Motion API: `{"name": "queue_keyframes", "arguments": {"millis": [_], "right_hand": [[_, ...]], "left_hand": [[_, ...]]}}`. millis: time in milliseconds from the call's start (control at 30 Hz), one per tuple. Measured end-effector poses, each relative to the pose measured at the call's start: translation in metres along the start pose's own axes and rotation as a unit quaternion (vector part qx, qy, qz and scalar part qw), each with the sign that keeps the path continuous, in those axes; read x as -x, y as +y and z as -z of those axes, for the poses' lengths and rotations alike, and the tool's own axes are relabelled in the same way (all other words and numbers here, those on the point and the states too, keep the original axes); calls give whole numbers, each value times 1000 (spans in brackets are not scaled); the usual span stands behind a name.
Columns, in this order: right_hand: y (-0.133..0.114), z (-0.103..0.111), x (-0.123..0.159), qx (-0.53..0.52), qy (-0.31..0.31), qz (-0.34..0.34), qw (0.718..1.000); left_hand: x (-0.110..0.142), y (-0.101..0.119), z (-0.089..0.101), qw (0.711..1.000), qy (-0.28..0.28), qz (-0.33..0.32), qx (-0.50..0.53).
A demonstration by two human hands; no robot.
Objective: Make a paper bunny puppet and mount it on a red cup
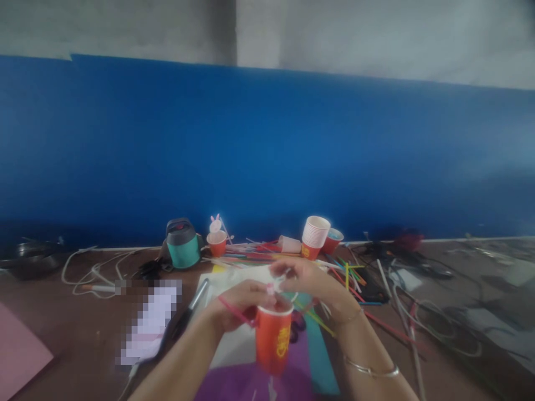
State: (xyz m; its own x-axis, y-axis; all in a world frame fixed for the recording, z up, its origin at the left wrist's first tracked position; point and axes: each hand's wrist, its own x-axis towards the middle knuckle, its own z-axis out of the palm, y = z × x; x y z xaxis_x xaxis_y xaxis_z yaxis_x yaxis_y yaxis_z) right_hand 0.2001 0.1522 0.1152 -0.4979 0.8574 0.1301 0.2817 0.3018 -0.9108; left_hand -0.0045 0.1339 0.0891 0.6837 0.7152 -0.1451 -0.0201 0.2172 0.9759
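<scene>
A red paper cup (pixel 270 342) with yellow lettering and a white rim is held up in front of me, slightly tilted. My left hand (pixel 244 301) grips it at the left side of its rim. A thin pink strip (pixel 234 311) sticks out to the left from the cup beside that hand. Over the cup's mouth, my right hand (pixel 303 278) has its fingers curled and closed around something small and pale that blur hides. A pale pink piece (pixel 271 289) rises at the rim between both hands.
Purple paper (pixel 234 381) and white paper (pixel 229 351) lie beneath. Dark-handled scissors (pixel 297 326) are behind the cup. Stacked cups (pixel 316 231), a teal container (pixel 183 250) and a red cup (pixel 216 245) stand at the back. A phone (pixel 152 323) lies left; cables (pixel 443 328) spread right.
</scene>
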Motion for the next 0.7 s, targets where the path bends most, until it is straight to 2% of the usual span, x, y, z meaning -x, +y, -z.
{"name": "queue_keyframes", "arguments": {"millis": [67, 133, 233, 367, 533, 700], "right_hand": [[-6, 0, 4, 32, 45, 12, 998], [-14, -4, 7, 73, 51, 18, 996], [-27, -14, 11, 132, 12, -2, 991], [-37, -21, 11, 143, -22, -11, 989], [-34, -22, 9, 140, 14, -15, 990], [-27, -23, 5, 136, 35, 4, 990]], "left_hand": [[0, 1, 0, 1000, 9, 15, 23], [-2, 1, -2, 998, 11, 25, 54], [-4, 2, -7, 997, 11, 24, 72], [-4, 3, -10, 996, 11, 30, 81], [-4, -3, -1, 993, 27, 46, 105], [-6, -9, 3, 990, 31, 34, 134]]}}
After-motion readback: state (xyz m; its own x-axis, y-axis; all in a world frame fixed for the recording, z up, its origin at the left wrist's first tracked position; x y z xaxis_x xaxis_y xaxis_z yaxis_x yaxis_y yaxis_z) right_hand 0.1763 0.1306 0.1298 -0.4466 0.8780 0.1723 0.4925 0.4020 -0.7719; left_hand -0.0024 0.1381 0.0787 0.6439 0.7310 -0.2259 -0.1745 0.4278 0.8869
